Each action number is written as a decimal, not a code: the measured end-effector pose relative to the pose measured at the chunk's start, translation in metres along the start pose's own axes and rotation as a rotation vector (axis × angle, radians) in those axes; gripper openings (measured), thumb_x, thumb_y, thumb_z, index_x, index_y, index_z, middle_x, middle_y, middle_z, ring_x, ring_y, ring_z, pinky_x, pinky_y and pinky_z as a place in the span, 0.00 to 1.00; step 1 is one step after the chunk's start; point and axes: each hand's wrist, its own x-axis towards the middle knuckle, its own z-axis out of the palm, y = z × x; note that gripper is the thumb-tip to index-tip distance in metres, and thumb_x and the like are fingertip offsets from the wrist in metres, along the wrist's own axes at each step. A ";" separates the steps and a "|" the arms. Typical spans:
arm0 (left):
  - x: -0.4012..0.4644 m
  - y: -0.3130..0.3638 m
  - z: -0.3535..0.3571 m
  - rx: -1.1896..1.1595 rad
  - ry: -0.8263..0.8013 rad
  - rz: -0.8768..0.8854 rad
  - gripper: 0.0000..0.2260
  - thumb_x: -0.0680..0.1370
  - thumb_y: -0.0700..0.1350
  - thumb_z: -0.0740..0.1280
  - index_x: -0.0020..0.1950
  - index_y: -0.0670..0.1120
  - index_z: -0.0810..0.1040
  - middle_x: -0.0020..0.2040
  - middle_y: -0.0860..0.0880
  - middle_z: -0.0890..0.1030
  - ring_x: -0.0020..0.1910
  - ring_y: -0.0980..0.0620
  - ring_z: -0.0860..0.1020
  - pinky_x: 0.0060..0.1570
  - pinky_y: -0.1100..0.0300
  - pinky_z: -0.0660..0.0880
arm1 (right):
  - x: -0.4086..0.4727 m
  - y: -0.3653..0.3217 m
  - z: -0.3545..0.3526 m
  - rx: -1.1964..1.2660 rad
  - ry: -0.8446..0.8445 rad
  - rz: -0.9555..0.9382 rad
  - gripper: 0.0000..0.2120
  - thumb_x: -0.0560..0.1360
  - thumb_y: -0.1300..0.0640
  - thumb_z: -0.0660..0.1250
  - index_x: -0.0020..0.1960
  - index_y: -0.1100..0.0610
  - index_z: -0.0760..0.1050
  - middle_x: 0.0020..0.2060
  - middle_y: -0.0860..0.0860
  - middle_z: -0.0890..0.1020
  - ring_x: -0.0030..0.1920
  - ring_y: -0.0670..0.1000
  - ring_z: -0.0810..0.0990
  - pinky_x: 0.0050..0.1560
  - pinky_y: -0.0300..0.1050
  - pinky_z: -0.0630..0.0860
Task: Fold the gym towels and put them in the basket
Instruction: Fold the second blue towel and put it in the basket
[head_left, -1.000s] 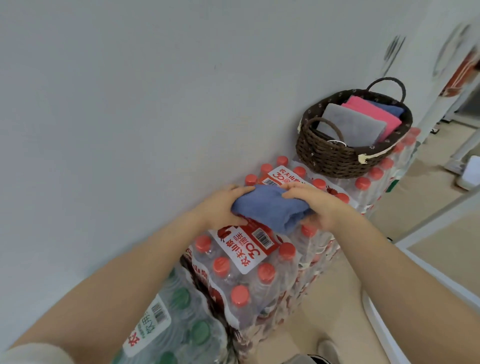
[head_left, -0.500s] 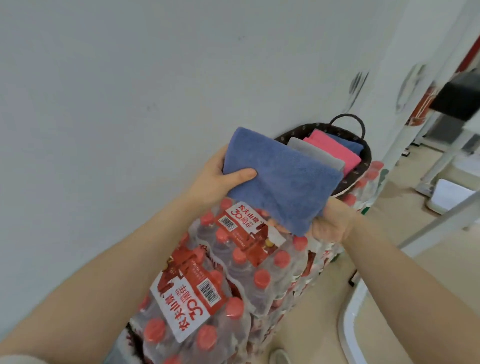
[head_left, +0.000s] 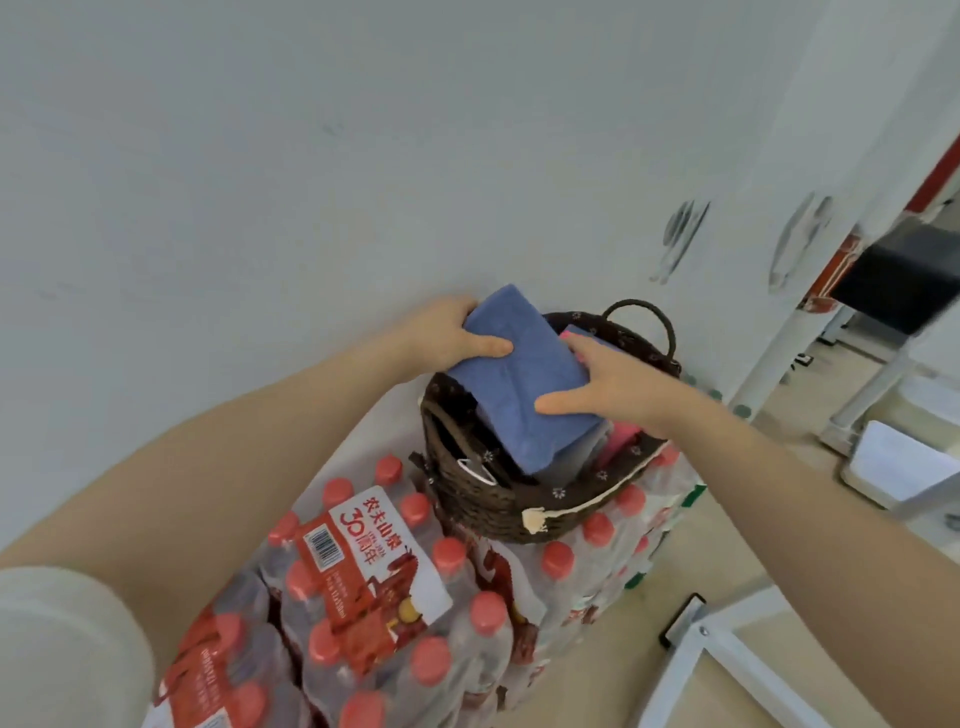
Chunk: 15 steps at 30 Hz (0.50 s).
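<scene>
Shrink-wrapped packs of red-capped water bottles (head_left: 395, 613) at lower centre, dark woven wicker basket (head_left: 488, 512) standing on them, folded blue terry towel (head_left: 519, 387) tilted over pink towel (head_left: 621, 441) inside, right hand (head_left: 605, 382) gripping its right edge, left hand (head_left: 449, 335) pinching its far left edge, pale wall (head_left: 363, 156) behind.

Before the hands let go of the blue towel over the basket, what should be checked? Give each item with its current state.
1. Blue towel folded: ok.
2. Towel over the basket: ok, low end inside.
3. Towel lying flat: not ok, tilted.
4. Left hand grips the far end: ok.
5. Right hand holds the near side: ok.
6. Basket steady on the bottle packs: cannot tell.
</scene>
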 end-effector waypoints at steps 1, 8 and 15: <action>0.006 -0.004 0.006 0.106 -0.034 0.010 0.14 0.73 0.47 0.71 0.54 0.42 0.76 0.48 0.49 0.77 0.44 0.52 0.75 0.35 0.68 0.70 | 0.003 0.007 0.000 -0.068 0.001 -0.003 0.33 0.67 0.51 0.76 0.67 0.54 0.65 0.61 0.51 0.74 0.61 0.52 0.74 0.60 0.49 0.73; 0.034 -0.011 0.023 0.734 -0.354 -0.108 0.20 0.70 0.47 0.72 0.56 0.37 0.75 0.54 0.41 0.79 0.51 0.43 0.76 0.49 0.56 0.71 | 0.007 0.018 0.011 -0.843 -0.183 -0.201 0.41 0.74 0.47 0.65 0.75 0.43 0.39 0.70 0.59 0.63 0.51 0.59 0.77 0.47 0.47 0.71; 0.028 0.005 0.037 1.115 -0.307 -0.099 0.17 0.73 0.58 0.65 0.40 0.43 0.77 0.45 0.45 0.81 0.50 0.44 0.78 0.49 0.56 0.70 | 0.008 0.018 0.027 -1.122 -0.132 -0.143 0.36 0.74 0.39 0.60 0.75 0.48 0.48 0.71 0.60 0.57 0.59 0.60 0.72 0.47 0.48 0.68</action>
